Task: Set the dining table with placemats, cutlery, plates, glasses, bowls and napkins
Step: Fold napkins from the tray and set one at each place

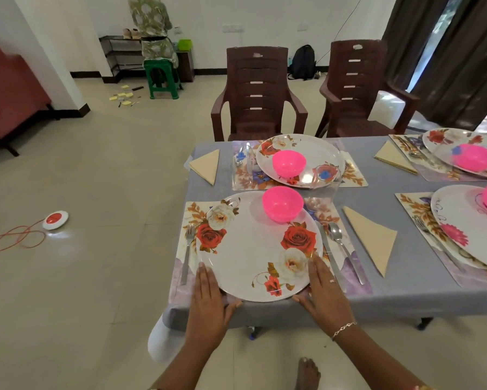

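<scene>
Head view: fork (187, 250) lies at the plate's nine o'clock; left hand (208, 299), fingers together, flat against the near plate (257, 249) at seven o'clock; pink bowl (282, 204) at its one o'clock; right hand (325, 291) flat at five o'clock; spoon (342, 246) and napkin (373, 239) at three o'clock.
</scene>
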A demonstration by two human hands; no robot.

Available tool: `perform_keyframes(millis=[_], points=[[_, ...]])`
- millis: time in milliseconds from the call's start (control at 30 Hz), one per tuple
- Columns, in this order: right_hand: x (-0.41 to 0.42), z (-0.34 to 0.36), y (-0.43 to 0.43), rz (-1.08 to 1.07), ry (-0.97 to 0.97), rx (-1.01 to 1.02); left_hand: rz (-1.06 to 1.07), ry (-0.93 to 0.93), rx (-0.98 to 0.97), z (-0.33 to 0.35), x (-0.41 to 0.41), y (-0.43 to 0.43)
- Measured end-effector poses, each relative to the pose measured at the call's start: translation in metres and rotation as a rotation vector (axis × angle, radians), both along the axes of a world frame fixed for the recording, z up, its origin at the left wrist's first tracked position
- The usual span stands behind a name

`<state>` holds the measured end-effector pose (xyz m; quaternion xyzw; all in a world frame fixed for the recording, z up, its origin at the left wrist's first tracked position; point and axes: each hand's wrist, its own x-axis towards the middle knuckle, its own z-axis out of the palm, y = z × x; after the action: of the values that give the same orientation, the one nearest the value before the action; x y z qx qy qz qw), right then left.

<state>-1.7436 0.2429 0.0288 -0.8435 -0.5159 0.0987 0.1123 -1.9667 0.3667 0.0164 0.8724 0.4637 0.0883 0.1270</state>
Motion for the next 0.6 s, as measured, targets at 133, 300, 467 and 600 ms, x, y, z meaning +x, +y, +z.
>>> perform_keyframes(millis=[133, 300, 467, 600], points=[[-0.012, -0.006, -0.011, -0.120, -0.012, 0.002, 0.078, 0.059, -0.020, -0.002, 0.000, -0.008], [-0.017, -0.007, -0.011, -0.133, -0.072, -0.057, 0.088, 0.190, -0.058, 0.000, 0.001, -0.009], [-0.012, -0.006, -0.014, -0.081, -0.116, -0.130, 0.017, 0.247, -0.028, -0.003, -0.001, -0.004], [-0.007, -0.004, -0.016, -0.014, -0.208, -0.163, -0.008, 0.308, -0.008, -0.002, 0.000, 0.002]])
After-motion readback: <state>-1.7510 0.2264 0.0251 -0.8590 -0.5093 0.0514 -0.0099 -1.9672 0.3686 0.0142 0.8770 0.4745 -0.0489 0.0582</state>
